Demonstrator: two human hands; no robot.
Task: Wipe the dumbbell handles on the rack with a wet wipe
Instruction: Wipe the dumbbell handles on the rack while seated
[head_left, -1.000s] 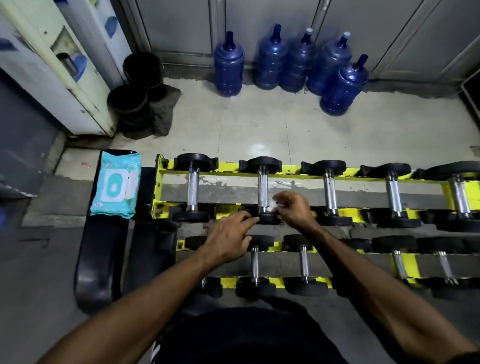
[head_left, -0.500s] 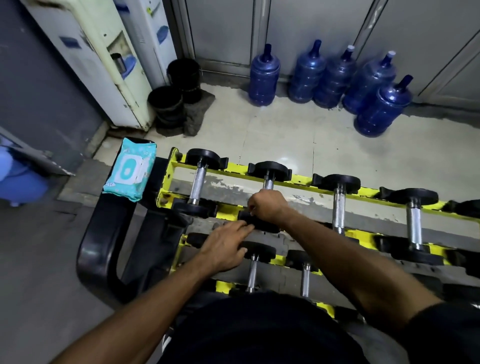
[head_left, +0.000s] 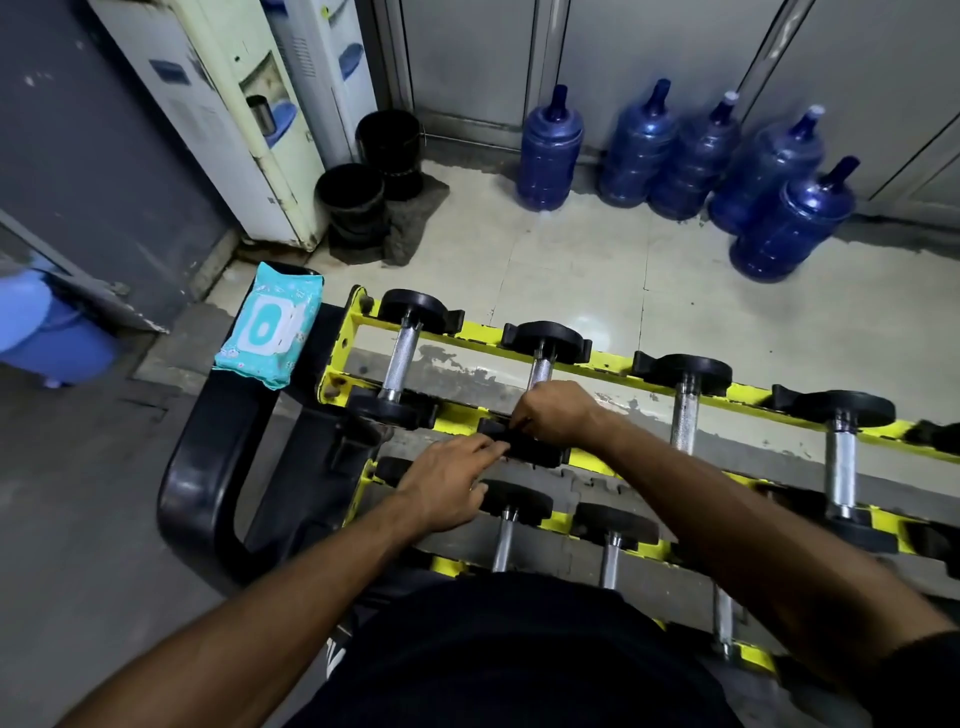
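A yellow two-tier rack holds several black-headed dumbbells with chrome handles. My right hand is closed in a fist around the near part of the second top-tier dumbbell's handle. The wipe is hidden inside the fist. My left hand lies flat with fingers stretched, its fingertips touching that dumbbell's near black head. The first dumbbell's handle to the left and the third's handle to the right are bare.
A teal wet-wipe pack lies on a black bench pad left of the rack. Several blue water jugs stand by the far wall. Two black buckets and a water dispenser stand at the back left.
My right hand has closed fully round the handle and the white wipe no longer shows. My left hand slid onto the dumbbell's near head. The view has swung left.
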